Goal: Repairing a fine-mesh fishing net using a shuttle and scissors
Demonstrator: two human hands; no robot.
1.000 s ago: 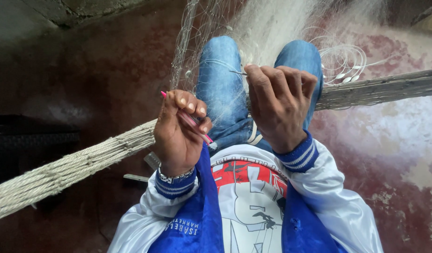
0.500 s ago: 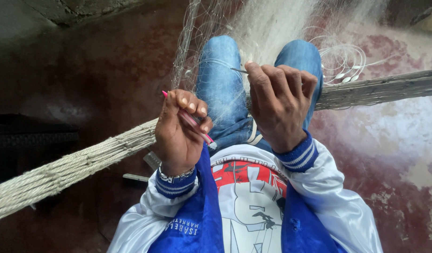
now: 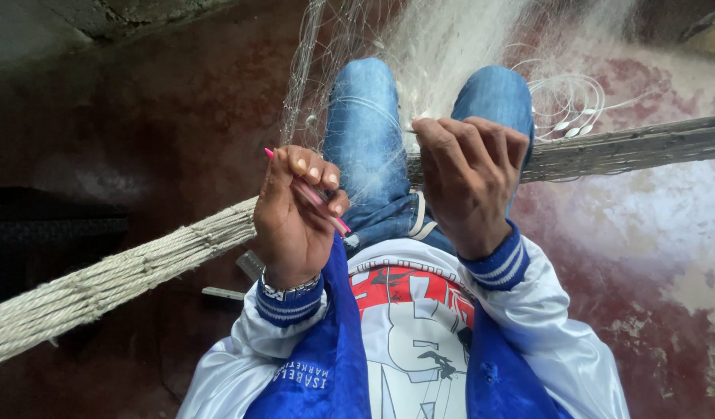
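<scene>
head view, pink needle (image 3: 315, 194) in left hand (image 3: 295, 213)

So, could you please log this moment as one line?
left hand: grips pink plastic netting needle | right hand: pinches fine white fishing net | thick pale rope bundle: across lap

Net-mending spot, fishing net (image 3: 450, 46), thick rope (image 3: 125, 268), stained floor (image 3: 644, 233)

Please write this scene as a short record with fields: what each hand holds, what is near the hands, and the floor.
left hand: left hand shut on a thin pink tool
right hand: right hand pinches fine net strands
across the lap: thick pale rope bundle, running from lower left to upper right
legs: blue jeans, knees under the net
clothing: white and blue jacket
floor: dark reddish floor, with pale worn patches on the right
</scene>
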